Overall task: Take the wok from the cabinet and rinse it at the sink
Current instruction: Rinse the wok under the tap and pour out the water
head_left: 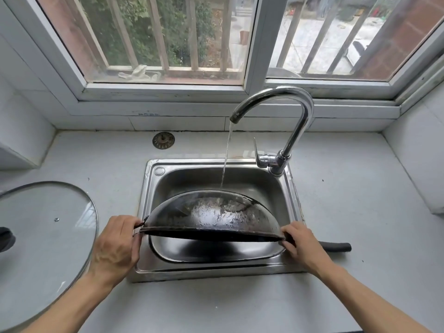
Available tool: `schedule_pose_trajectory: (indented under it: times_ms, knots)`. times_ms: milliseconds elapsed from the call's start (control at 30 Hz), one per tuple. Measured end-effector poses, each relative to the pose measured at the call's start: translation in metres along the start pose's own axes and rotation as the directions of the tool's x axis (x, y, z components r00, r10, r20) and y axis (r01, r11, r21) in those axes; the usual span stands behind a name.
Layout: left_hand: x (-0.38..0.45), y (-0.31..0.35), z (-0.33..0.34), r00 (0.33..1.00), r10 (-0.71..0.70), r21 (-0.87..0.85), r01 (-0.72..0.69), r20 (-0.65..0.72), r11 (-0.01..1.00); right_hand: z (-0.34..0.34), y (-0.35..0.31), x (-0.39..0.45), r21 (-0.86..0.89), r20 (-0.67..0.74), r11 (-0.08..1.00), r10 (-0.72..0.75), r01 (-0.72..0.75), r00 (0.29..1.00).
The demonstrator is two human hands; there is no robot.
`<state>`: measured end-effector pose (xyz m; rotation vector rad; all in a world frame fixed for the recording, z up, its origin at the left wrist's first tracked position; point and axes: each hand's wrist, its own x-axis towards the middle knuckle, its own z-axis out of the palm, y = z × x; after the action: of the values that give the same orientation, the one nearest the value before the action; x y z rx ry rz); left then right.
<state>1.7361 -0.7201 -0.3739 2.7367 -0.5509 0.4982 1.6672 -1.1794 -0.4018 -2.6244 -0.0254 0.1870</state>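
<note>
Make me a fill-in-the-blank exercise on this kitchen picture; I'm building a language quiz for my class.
1. Water runs from the tap onto the inside of the ____.
2. The wok is held tilted over the ____.
3. The glass lid lies on the counter to the ____ of the sink.
4. The left hand and the right hand hold the wok at opposite ____.

Missing words: wok; sink; left; sides

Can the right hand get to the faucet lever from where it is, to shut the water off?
Probably yes. The right hand grips the wok at its long handle; the faucet lever stands beyond it with nothing between. Letting go leaves the tilted wok to the left hand alone.
</note>
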Motion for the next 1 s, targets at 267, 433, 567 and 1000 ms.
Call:
schedule_pose_trajectory:
  times_ms: [267, 433, 567, 1000]
  knots:
    - [-0.023, 0.002, -0.005, 0.998, 0.048, -0.008, -0.048, -0.038, 0.999, -0.022, -0.005, -0.004, 0.125, 0.233, 0.99, 0.029, -0.06, 0.972]
    - [-0.033, 0.0, -0.008, 0.997, 0.064, -0.019, -0.065, -0.032, 0.998, -0.032, 0.0, -0.008, 0.182, 0.36, 0.981, -0.008, -0.062, 0.933]
    - [-0.038, 0.002, -0.011, 0.998, 0.066, -0.047, -0.066, -0.017, 0.997, -0.027, -0.004, -0.019, 0.255, 0.274, 0.965, -0.018, -0.055, 0.962]
    - [0.005, -0.036, -0.046, 0.676, 0.096, -0.346, 0.245, 0.731, 0.905, -0.004, -0.001, -0.045, 0.161, 0.007, 0.981, -0.113, 0.11, 0.994]
